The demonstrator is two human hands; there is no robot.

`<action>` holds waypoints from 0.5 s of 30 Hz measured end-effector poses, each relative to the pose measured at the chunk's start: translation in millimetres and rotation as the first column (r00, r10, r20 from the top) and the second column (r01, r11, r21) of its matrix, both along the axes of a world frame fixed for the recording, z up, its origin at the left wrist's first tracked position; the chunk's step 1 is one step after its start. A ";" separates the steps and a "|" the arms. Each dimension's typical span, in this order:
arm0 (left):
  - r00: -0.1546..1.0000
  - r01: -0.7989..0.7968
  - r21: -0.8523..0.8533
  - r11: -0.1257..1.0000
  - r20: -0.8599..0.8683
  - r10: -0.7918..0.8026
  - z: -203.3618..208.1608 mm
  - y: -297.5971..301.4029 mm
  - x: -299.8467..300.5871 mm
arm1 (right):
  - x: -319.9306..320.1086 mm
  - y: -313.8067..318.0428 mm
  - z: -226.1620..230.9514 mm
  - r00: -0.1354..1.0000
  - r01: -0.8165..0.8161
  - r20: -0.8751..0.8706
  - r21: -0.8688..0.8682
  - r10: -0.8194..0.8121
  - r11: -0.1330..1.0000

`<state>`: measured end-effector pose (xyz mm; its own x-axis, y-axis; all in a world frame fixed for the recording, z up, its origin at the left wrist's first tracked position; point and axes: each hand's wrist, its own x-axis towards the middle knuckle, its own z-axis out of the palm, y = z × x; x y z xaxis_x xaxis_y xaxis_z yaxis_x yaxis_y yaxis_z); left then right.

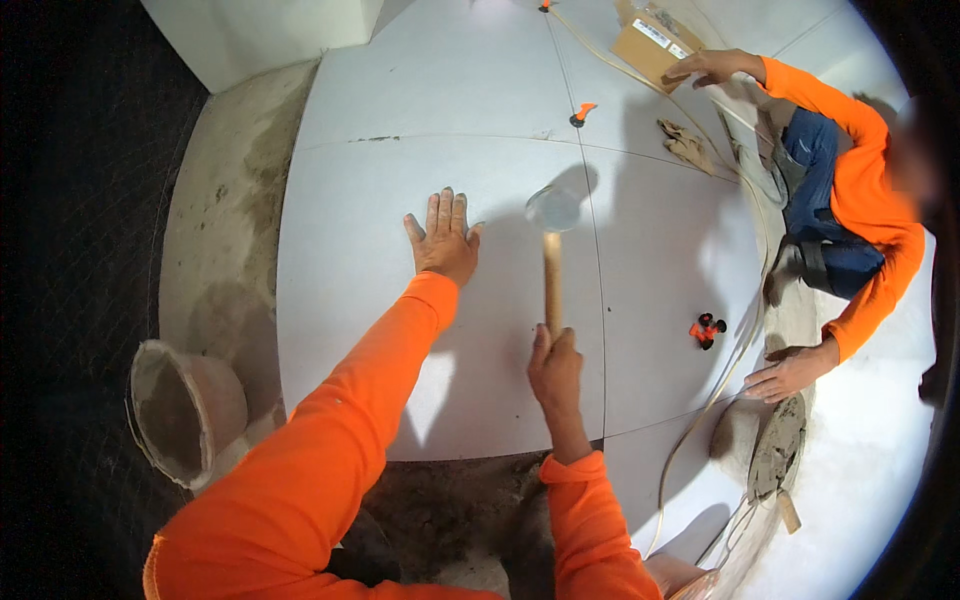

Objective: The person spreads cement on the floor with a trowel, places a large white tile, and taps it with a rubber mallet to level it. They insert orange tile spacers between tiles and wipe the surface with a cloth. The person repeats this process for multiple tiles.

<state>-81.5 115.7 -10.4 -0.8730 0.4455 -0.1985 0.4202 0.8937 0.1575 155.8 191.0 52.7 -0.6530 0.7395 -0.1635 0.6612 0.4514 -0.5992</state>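
Note:
My left hand [446, 238] lies flat on a large pale floor tile [350, 260], its fingers spread and nothing in them. In my right hand [556, 372] is the wooden handle of a mallet [552, 275]. The mallet's pale, rounded head [554, 209] is over the same tile, near the joint with the tile to its right. Whether the head touches the surface I cannot tell. Orange sleeves cover both my forearms.
Bare rough ground [450, 510] borders the tile's near edge. A dirty bucket [185, 410] stands left. At right, a co-worker in orange [870, 200] sits by a mortar bucket [778, 450]. A cable [690, 430], orange-black tile levelers [707, 330], a glove [686, 146] and a cardboard box [640, 50] lie around.

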 end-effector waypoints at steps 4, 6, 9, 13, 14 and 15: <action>0.999 0.010 0.028 1.000 -0.035 -0.009 1.0 -2.8 3.7 | 61.1 53.2 -20.8 0.988 0.146 -0.082 0.222 -0.131 0.964; 1.000 -0.004 0.080 0.997 -0.022 0.006 1.6 -7.3 8.8 | 98.4 94.9 -27.9 0.972 0.234 -0.087 0.418 -0.218 0.878; 1.000 0.007 0.099 0.995 -0.026 -0.005 0.9 -15.7 19.7 | 149.4 158.9 -26.7 0.893 0.286 0.137 0.561 -0.428 0.777; 0.997 -0.005 0.082 0.997 -0.075 0.011 1.2 -16.2 27.7 | 142.5 181.6 -33.8 0.888 0.177 0.163 0.742 -0.430 0.647; 0.997 -0.015 0.070 0.997 -0.074 0.020 1.6 -16.4 28.1 | 119.6 166.1 -42.9 0.925 0.151 0.148 0.701 -0.349 0.697; 0.998 -0.018 0.074 0.997 -0.064 0.023 1.8 -15.8 27.6 | 89.0 139.6 -56.9 0.966 -0.068 0.229 0.669 -0.119 0.740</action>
